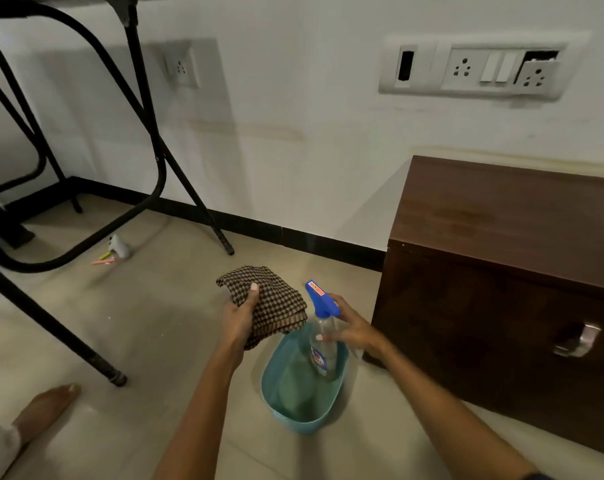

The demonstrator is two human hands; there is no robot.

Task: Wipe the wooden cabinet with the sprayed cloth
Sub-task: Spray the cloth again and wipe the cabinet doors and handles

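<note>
My left hand [240, 315] grips a folded brown checked cloth [276, 299], held above the floor with the thumb on top. My right hand [354, 329] is around a clear spray bottle [323, 344] with a blue trigger head, whose base stands inside a teal plastic tub [269, 386] on the floor. The nozzle points up and to the left, towards the cloth. The dark wooden cabinet [501, 271], with a metal handle [579, 341] on its front, stands to the right against the wall, an arm's reach from both hands.
Black metal table legs [148, 126] cross the left side, one foot resting near my bare foot [47, 407]. Small bits of litter [115, 252] lie under the table. A switch and socket panel [473, 67] is on the white wall above the cabinet.
</note>
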